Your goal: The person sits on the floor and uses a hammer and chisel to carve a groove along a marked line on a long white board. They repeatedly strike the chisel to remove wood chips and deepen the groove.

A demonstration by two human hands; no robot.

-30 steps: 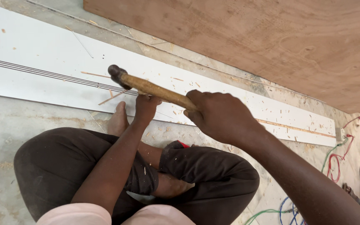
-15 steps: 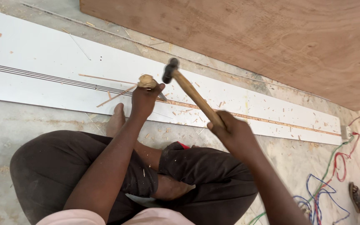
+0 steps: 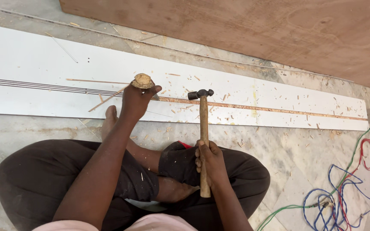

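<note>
Okay: left hand clenched on a wooden-handled chisel, tip on the groove of the white panel. Right hand grips the hammer low on its handle, head raised just right of the chisel. Coloured wires far right.

a pale stone floor strewn with wood chips, a plywood sheet beyond, coloured wires coiled at right.
</note>
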